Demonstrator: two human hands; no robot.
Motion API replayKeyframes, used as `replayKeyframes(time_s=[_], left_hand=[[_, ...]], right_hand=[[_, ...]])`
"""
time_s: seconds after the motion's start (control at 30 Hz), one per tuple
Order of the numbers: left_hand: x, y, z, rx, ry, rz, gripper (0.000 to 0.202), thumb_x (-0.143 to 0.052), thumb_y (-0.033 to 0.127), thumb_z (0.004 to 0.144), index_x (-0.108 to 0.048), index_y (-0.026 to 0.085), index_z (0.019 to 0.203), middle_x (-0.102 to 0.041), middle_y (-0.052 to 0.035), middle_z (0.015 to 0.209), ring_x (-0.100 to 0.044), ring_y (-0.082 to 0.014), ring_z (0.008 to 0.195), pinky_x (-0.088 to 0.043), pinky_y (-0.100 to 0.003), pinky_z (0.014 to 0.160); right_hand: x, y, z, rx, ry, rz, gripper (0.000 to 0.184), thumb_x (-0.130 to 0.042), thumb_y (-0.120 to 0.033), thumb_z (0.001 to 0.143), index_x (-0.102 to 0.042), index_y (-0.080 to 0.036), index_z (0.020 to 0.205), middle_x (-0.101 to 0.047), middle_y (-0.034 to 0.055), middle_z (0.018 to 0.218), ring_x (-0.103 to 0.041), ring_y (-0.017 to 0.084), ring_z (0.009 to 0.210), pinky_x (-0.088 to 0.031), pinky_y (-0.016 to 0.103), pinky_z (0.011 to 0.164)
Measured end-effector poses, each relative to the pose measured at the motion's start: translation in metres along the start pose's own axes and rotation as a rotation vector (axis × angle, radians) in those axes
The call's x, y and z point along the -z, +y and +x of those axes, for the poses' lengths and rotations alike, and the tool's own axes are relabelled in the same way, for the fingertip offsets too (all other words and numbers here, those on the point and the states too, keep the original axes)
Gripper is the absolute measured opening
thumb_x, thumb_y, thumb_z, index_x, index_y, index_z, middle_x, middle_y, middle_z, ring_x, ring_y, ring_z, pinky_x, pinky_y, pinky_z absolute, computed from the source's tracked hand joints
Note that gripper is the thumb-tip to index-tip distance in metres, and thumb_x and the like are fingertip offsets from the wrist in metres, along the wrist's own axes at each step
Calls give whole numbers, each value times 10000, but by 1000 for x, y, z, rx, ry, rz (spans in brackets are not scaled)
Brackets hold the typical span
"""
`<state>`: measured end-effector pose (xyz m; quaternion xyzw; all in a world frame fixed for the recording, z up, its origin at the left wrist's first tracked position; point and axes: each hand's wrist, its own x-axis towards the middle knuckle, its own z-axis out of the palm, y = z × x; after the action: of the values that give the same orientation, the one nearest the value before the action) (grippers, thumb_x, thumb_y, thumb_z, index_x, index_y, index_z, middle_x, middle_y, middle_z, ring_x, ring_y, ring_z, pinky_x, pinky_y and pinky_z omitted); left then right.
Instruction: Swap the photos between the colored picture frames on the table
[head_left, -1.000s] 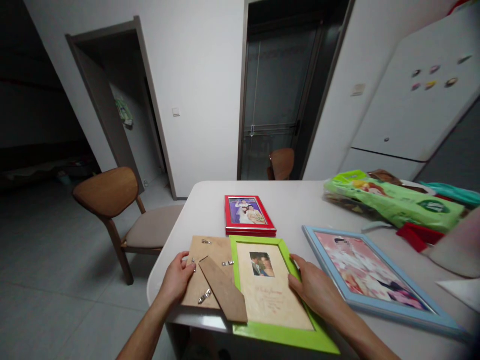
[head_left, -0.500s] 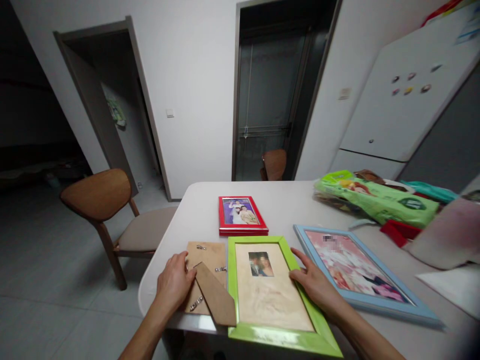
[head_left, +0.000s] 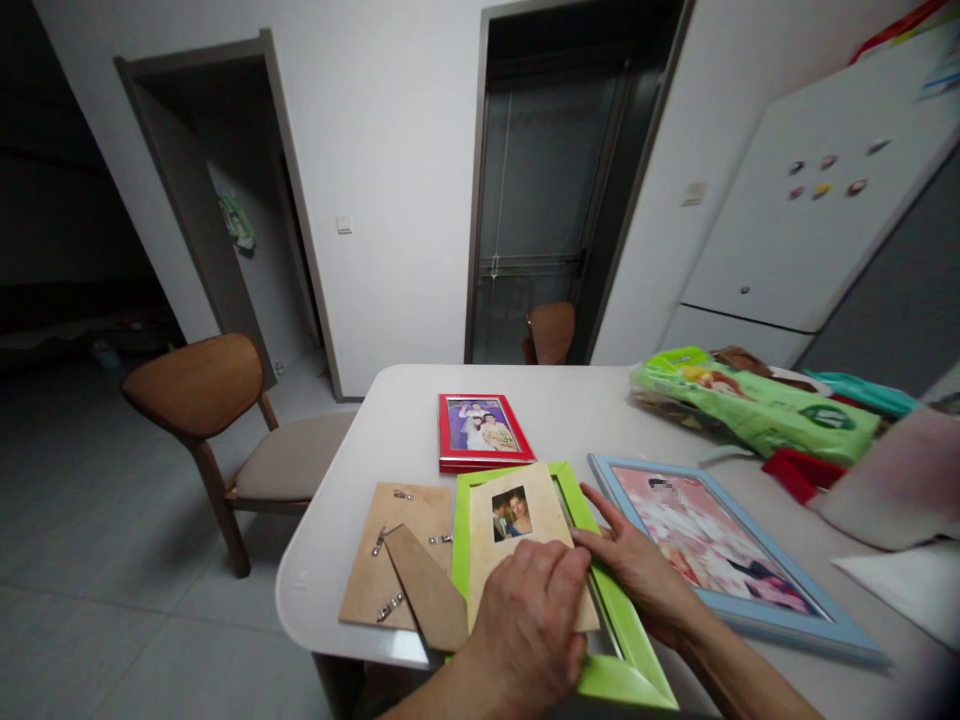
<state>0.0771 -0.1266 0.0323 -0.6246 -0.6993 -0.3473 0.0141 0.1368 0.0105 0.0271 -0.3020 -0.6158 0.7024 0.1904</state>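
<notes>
A cream paper sheet (head_left: 486, 572) with a small printed photo (head_left: 512, 514) lies at a slant over the green picture frame (head_left: 626, 680), its top edge overlapping the frame's upper border. My left hand (head_left: 529, 620) is on the sheet's lower part, fingers curled together on it; the fingertips are partly hidden. With my right hand (head_left: 637, 570) I hold the frame's right side, thumb on the inner edge and fingers along the outside. Left of the frame lies a brown backing board (head_left: 360, 595) with metal clips and a stand leg (head_left: 431, 590).
Red picture frames (head_left: 480, 463) lie stacked behind the green one. A light blue frame (head_left: 787, 630) with a pink picture lies at right. Beyond it are a green plastic package (head_left: 795, 415) and a red object (head_left: 802, 475). A wooden chair (head_left: 199, 390) stands left of the table (head_left: 405, 385).
My left hand has left the backing board and moved right onto the cream sheet. The sheet has shifted and turned, no longer lying flush inside the green frame. My right hand stays at the frame's right side.
</notes>
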Motion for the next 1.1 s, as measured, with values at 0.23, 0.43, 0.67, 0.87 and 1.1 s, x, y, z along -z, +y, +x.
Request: replayKeyframes(time_s=[0.23,0.43,0.67,0.87,1.1], left_hand=[[44,-38,-23,436,469,-166,477,-411,73,631,-395,173,1097,-522,-62,1012,-492,-190,928,-392,-340,837],[47,-78,-65,687,363,-317,438,-465,149,636,-425,155,1072,-537,-50,1066,-489,-195,995,-365,-311,863],[44,-83,-73,707,224,-128,467,-473,149,632,-437,149,1098,-544,-75,1040,-495,-211,959,-369,-348,842],[45,-83,-76,592,153,58,467,-481,162,638,-445,173,1103,-519,-68,1050,-463,-211,994,-349,-346,872],[44,-77,-76,507,152,157,401,-459,169,669,-464,146,1069,-514,-95,1055,-442,-229,1017,-348,-409,885]], right_hand=[[23,21,29,135,148,-635,623,-470,-282,671,-316,-104,1247,-554,-8,564,-511,133,475,-368,229,458],[35,38,42,265,247,-1137,522,-411,-272,684,-461,-35,1147,-625,141,898,-584,220,782,-413,298,713],[34,42,42,369,270,-1302,472,-403,-254,696,-500,-34,1101,-598,159,1013,-577,234,875,-416,298,771],[34,42,41,431,247,-1312,432,-421,-244,692,-533,-30,1050,-605,165,956,-560,240,870,-405,328,797],[-8,32,25,424,132,-810,445,-444,-311,695,-500,-91,1077,-590,118,959,-564,195,803,-428,329,753]])
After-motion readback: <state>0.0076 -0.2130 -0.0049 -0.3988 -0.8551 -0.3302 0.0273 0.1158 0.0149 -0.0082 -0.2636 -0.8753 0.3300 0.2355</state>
